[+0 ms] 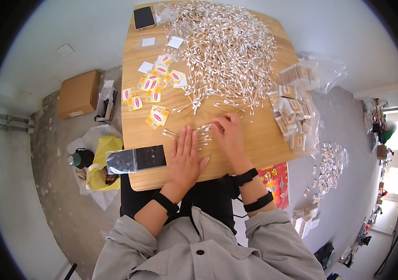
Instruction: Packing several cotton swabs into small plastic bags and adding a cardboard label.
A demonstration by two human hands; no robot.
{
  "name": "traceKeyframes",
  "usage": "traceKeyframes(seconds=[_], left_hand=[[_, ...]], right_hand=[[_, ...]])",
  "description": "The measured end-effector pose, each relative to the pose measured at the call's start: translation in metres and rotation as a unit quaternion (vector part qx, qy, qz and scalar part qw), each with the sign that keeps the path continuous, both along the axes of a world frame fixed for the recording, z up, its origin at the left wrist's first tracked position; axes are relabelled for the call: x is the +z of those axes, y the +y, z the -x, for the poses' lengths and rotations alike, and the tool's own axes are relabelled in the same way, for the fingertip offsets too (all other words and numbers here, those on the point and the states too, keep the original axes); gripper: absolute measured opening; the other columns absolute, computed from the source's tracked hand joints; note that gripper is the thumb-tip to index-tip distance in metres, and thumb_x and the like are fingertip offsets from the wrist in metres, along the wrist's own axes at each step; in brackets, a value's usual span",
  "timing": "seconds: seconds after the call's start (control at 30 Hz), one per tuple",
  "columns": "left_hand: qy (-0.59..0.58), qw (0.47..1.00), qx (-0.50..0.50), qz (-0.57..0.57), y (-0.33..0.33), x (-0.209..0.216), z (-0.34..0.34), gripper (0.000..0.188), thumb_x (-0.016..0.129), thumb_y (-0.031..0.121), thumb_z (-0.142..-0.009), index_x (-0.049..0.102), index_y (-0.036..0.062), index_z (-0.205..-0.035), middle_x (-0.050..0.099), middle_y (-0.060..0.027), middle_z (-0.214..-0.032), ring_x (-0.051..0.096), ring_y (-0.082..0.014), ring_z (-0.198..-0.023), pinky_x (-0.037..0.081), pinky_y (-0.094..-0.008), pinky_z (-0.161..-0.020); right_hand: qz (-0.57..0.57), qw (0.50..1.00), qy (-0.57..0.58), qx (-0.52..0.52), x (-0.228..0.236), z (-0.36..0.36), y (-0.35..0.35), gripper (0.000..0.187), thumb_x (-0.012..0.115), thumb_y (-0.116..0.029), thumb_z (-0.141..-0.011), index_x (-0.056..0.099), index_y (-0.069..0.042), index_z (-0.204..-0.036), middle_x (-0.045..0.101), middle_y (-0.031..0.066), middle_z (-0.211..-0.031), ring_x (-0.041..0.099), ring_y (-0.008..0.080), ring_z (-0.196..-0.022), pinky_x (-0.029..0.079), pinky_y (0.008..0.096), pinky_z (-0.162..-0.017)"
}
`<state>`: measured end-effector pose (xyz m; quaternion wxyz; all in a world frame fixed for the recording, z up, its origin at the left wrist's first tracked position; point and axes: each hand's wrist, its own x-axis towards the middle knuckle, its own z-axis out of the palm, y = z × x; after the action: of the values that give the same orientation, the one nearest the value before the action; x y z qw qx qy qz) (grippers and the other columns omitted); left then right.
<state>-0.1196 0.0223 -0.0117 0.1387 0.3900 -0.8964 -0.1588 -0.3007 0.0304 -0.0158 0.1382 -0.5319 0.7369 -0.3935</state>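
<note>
On the wooden table's near part lies a small loose row of cotton swabs. My left hand rests flat over its left part, fingers stretched out and close together. My right hand is at the row's right end, its fingers bent and pinching at the swab tips; its palm side is hidden. Farther back spreads a large heap of cotton swabs. Left of it are scattered yellow and white cards. A dark flat panel partly in a clear plastic sleeve lies beside my left hand, over the table's left edge.
Packed bundles of swabs in clear bags line the table's right edge. A phone sits at the far left corner. On the floor are a cardboard box, a yellow bag and a pile of small packs.
</note>
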Motion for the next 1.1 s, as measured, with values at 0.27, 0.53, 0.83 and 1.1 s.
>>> traceKeyframes(seconds=[0.27, 0.53, 0.83, 1.1], left_hand=[[-0.007, 0.999, -0.027, 0.016, 0.002, 0.0, -0.005, 0.083, 0.063, 0.041, -0.086, 0.028, -0.0036, -0.147, 0.029, -0.018, -0.154, 0.023, -0.0293, -0.146, 0.019, -0.0504, -0.117], [0.047, 0.998, 0.03, 0.002, 0.004, -0.003, -0.003, 0.089, 0.066, 0.042, -0.083, 0.025, -0.0048, -0.148, 0.025, -0.0195, -0.156, 0.018, -0.0319, -0.147, 0.014, -0.0509, -0.118], [-0.041, 0.999, 0.006, 0.013, 0.005, -0.003, -0.009, 0.092, 0.062, 0.05, -0.084, 0.026, -0.0033, -0.149, 0.022, -0.018, -0.158, 0.016, -0.0301, -0.148, 0.011, -0.053, -0.118], [-0.034, 0.999, -0.033, 0.024, 0.011, 0.001, -0.023, 0.089, 0.062, 0.049, -0.084, 0.027, -0.0028, -0.148, 0.024, -0.0193, -0.157, 0.019, -0.0299, -0.148, 0.012, -0.0542, -0.117]], right_hand=[[0.052, 0.989, 0.047, -0.13, -0.01, 0.027, -0.005, 0.015, 0.065, -0.009, -0.088, 0.067, -0.009, -0.103, 0.052, 0.0107, -0.098, 0.057, 0.0245, -0.084, 0.049, 0.0354, -0.068], [0.09, 0.963, -0.211, -0.14, -0.005, -0.021, 0.008, 0.025, 0.047, -0.019, -0.101, 0.062, -0.003, -0.113, 0.056, 0.0106, -0.108, 0.052, 0.0229, -0.106, 0.041, 0.0322, -0.093], [0.093, 0.975, -0.197, -0.04, -0.002, -0.024, -0.003, 0.036, 0.037, -0.02, -0.103, 0.064, 0.001, -0.112, 0.057, 0.0141, -0.125, 0.05, 0.0232, -0.12, 0.036, 0.0345, -0.105], [0.097, 0.99, -0.094, 0.028, 0.002, -0.043, 0.014, 0.029, 0.048, -0.018, -0.099, 0.06, 0.0, -0.118, 0.054, 0.0184, -0.121, 0.047, 0.0338, -0.124, 0.037, 0.0413, -0.104]])
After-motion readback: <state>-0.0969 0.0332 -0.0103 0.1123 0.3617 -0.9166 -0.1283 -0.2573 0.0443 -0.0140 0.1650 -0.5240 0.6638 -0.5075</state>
